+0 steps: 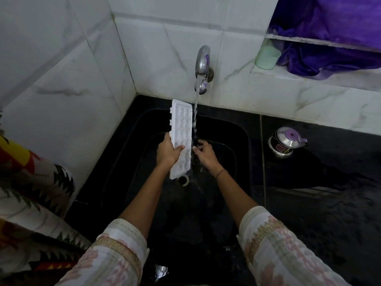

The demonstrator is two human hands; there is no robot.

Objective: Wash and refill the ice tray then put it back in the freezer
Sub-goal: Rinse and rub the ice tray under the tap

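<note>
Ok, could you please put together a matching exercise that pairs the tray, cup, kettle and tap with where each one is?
Things:
1. tray
2. cup
3. kettle
4. tap

Places:
A. on the counter, right of the sink
B. on the wall, running water
C. on the ledge beside the purple cloth
D. held in the left hand, over the sink

Pairs: 1-D, 2-C, 3-A, 4-B
</note>
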